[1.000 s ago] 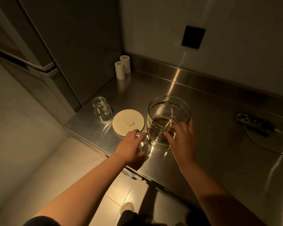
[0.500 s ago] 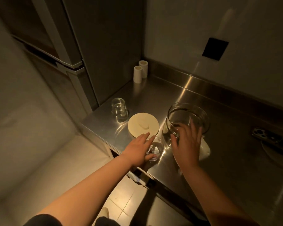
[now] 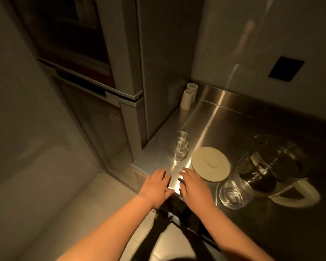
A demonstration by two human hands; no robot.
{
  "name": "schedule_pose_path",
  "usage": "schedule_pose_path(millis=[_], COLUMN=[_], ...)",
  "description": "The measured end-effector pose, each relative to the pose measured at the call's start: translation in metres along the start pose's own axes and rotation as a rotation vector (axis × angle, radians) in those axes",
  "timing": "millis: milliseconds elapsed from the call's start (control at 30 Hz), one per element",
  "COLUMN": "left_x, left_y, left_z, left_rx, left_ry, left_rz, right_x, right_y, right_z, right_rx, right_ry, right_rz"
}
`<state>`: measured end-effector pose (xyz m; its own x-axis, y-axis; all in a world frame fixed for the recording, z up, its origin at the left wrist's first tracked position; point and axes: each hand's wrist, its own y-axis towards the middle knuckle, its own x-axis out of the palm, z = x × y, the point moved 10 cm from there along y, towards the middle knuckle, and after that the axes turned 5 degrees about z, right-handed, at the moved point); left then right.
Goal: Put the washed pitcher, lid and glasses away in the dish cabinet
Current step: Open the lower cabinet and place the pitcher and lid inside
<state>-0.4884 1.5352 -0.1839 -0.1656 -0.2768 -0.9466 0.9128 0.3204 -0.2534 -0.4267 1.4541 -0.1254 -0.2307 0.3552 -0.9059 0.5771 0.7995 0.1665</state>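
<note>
place: kitchen | cues: steel counter; fridge; pitcher; glasses

You face a stainless steel counter set into a dim room corner under warm, low light. A steel backsplash runs along the counter's far edge below a pale wall. A black rectangular wall plate sits on that wall above the counter. A tall grey appliance stands flush against the counter's left end. Two pale cylinders stand in the counter's back-left corner. Light floor tiles lie below the counter's front edge.
</note>
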Motion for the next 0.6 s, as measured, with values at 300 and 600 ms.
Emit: schedule_pose_path(millis=[300, 600], left_x=[0.005, -0.019], left_y=[0.000, 0.037], left_z=[-0.083, -0.144], left_rx=[0.033, 0.030], left_ry=[0.024, 0.009], left_rz=[-0.095, -0.164], right_x=[0.081, 0.134], right_y=[0.020, 0.106], right_z=[-0.028, -0.079], right_rx=[0.193, 0.095], right_ry=[-0.075, -0.059], right_rz=[-0.164, -0.344])
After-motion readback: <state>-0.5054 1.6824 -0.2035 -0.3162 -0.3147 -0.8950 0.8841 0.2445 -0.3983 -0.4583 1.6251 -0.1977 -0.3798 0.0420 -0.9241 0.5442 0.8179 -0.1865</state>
